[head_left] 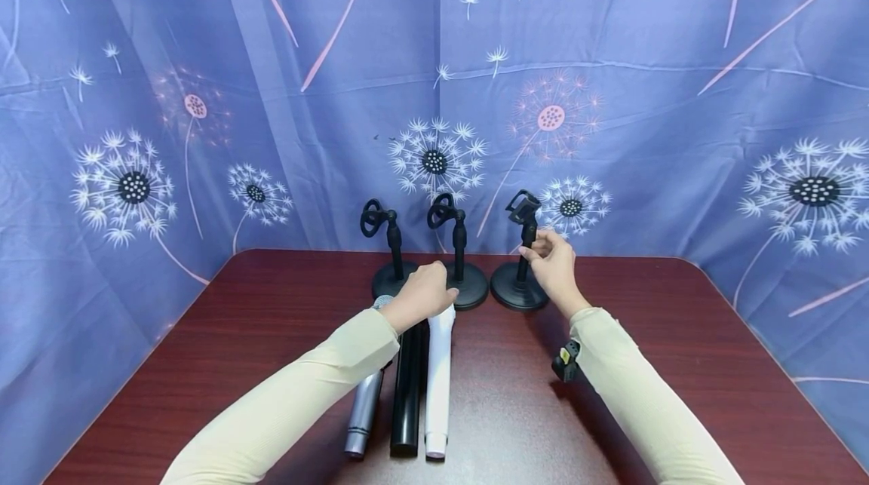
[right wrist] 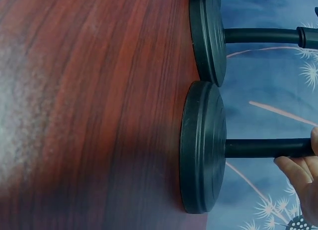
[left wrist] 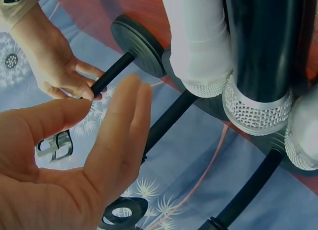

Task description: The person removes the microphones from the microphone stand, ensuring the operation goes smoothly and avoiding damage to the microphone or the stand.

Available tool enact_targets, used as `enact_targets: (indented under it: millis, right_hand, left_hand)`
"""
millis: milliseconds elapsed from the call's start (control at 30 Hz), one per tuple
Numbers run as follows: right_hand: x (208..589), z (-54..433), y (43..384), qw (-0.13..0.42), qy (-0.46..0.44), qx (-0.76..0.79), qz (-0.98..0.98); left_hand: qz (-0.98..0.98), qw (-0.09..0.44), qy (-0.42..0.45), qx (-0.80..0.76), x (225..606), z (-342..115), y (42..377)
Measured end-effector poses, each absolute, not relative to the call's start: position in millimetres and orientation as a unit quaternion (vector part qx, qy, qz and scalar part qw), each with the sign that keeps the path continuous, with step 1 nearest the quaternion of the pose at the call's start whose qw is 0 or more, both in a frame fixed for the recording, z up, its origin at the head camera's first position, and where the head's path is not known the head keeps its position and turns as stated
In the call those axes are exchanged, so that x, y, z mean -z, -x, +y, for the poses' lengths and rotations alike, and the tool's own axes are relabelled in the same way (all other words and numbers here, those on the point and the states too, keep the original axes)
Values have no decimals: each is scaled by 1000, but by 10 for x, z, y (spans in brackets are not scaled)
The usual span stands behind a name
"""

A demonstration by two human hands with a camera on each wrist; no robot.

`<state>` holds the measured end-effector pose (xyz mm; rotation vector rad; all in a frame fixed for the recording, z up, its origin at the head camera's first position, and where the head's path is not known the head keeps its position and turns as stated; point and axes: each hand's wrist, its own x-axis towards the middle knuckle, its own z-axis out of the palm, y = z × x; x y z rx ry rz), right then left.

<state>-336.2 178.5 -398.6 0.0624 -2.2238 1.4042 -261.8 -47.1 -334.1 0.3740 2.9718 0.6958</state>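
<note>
Three black microphone stands with round bases stand at the back of the table. My right hand (head_left: 553, 266) pinches the pole of the rightmost stand (head_left: 521, 290) between thumb and fingers. The left wrist view also shows that grip. My left hand (head_left: 424, 290) is over the microphones' heads, in front of the middle stand (head_left: 468, 285). Its fingers extend with the thumb apart, and nothing lies between them in the left wrist view. Below it lie a white microphone (head_left: 438, 387), a black microphone (head_left: 406, 394) and a silver microphone (head_left: 363, 413), side by side.
The left stand (head_left: 396, 247) is close beside the middle one. All bases rest on the dark red wooden table (head_left: 292, 304). A blue curtain (head_left: 326, 130) with dandelion prints hangs right behind the table's back edge. A small black device (head_left: 566, 361) sits at my right wrist.
</note>
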Motion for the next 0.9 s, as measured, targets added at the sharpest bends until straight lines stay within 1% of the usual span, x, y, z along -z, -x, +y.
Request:
enact_targets:
  millis: [233, 433, 533, 633, 800, 900]
  right_hand:
    - [4018, 1788, 3372, 254, -21, -512, -821]
    - [3982, 1822, 3322, 225, -20, -491, -842]
    - [3936, 1841, 3279, 189, -29, -463, -866]
    - [3881, 1842, 3227, 127, -45, -435, -890]
    - [3780, 1892, 3117, 20, -61, -403, -913]
    - [3721, 1954, 3045, -3, -74, -393, -916]
  left_hand:
    - [962, 26, -117, -245, 3342, -526, 2640]
    - [958, 16, -118, -261, 3297, -598, 2665]
    - [958, 2, -115, -262, 3280, -657, 2687]
    - [959, -12, -109, -262, 3267, -741, 2708]
    - [953, -4, -93, -289, 3229, -908, 2707]
    - [948, -3, -90, -306, 3196, -1036, 2701]
